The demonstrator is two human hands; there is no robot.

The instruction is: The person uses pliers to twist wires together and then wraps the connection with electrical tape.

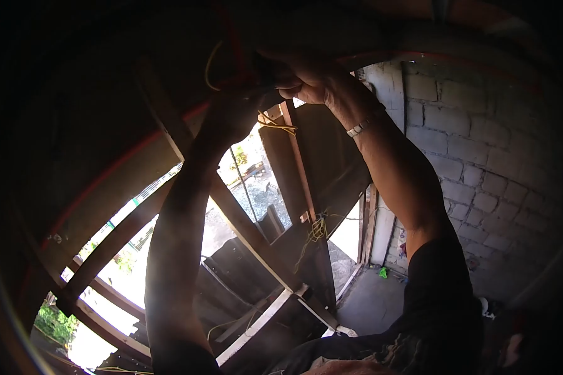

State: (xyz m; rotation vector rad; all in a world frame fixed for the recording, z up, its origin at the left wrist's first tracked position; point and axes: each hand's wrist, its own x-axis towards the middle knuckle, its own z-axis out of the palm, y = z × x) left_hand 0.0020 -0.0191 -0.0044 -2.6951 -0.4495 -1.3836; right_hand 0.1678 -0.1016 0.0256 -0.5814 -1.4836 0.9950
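Both arms reach up overhead into deep shadow. My right hand (303, 80) is raised near the top centre, its fingers curled together; what they hold, if anything, is too dark to tell. Just to its left, my left hand (234, 112) is a dark shape whose fingers are hidden. A yellow wire (210, 67) curves up beside the hands on the left, and more yellow wire (278, 127) hangs loosely just below them. A red line (122, 159) runs along the dark surface toward the left hand.
Wooden beams (250, 240) cross below the arms, with bright ground outside behind them. A tangled yellow wire bundle (318, 228) hangs at centre. On the right stands a block wall (469, 144). A green object (383, 272) lies on the floor (372, 300).
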